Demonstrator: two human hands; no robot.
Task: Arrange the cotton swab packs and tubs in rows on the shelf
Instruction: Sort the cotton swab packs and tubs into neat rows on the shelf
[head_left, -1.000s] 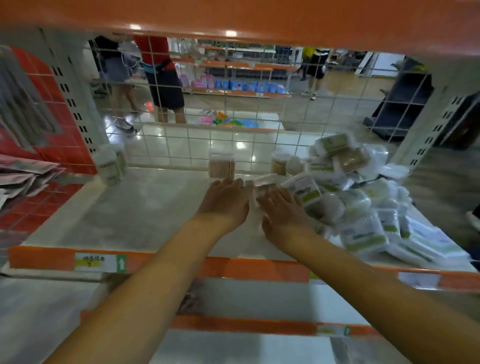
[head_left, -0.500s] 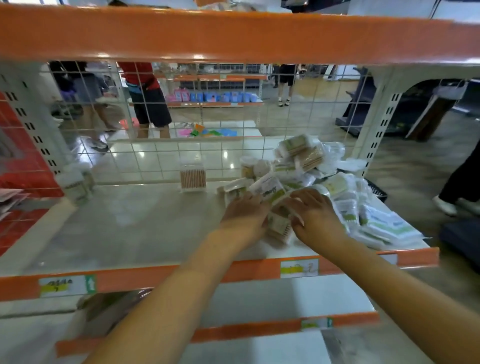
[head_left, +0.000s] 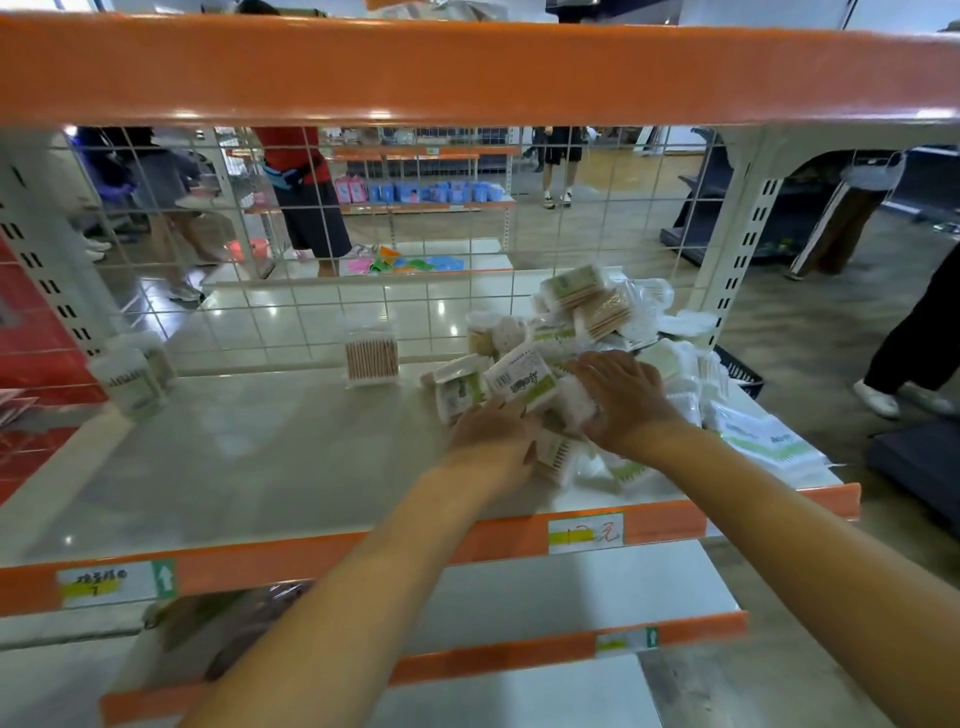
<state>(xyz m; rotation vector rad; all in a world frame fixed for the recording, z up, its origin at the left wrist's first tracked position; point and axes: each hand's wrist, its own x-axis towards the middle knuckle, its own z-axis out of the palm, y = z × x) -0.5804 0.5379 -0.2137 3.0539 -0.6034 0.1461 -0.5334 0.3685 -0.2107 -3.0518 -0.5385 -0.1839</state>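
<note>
Orange-edged store shelf (head_left: 260, 467): my left hand (head_left: 493, 431) and right hand (head_left: 623, 400) rest among the piled cotton swab packs (head_left: 519, 382); whether either hand's fingers grip one, I cannot tell.

This place is a shop, a retail store with self-service aisles. The shelf (head_left: 260, 457) is a metal gondola with orange front edges, and paper price labels (head_left: 586, 532) sit in its front strip. Slotted white uprights (head_left: 740, 260) and a wire grid back panel (head_left: 415, 291) carry it. Many same packs of cotton swabs (head_left: 576, 312) lie piled at the right end of the shelf. Behind the grid, another orange shelf unit (head_left: 421, 200) holds pink and blue goods, and people (head_left: 306, 208) stand on a glossy tiled floor (head_left: 270, 317).
</note>
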